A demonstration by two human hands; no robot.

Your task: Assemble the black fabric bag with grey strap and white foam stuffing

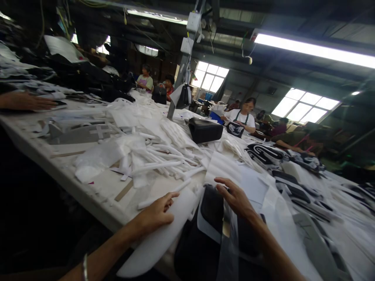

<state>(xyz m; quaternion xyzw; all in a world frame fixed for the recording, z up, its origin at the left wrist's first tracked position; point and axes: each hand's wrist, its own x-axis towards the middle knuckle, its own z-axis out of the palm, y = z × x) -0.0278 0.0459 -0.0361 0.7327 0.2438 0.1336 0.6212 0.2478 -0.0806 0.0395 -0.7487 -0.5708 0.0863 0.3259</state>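
Observation:
Near the table's front edge, my left hand [158,212] rests over a curved sheet of white foam [164,242], its fingers curled and thumb against the sheet; it appears to pinch the sheet's surface. My right hand [231,193] has its fingers apart above the top of a black bag [212,207], beside a white foam sheet [222,168]. A clear plastic strip [228,246] runs down the front of the bag. My right forearm hides part of the bag.
White foam rolls [164,156] pile up beyond my hands. A black bag [205,130] sits farther back by a metal post [178,86]. Black and white pieces [266,152] lie at right. Another person's hand [29,101] is at far left; several people sit behind.

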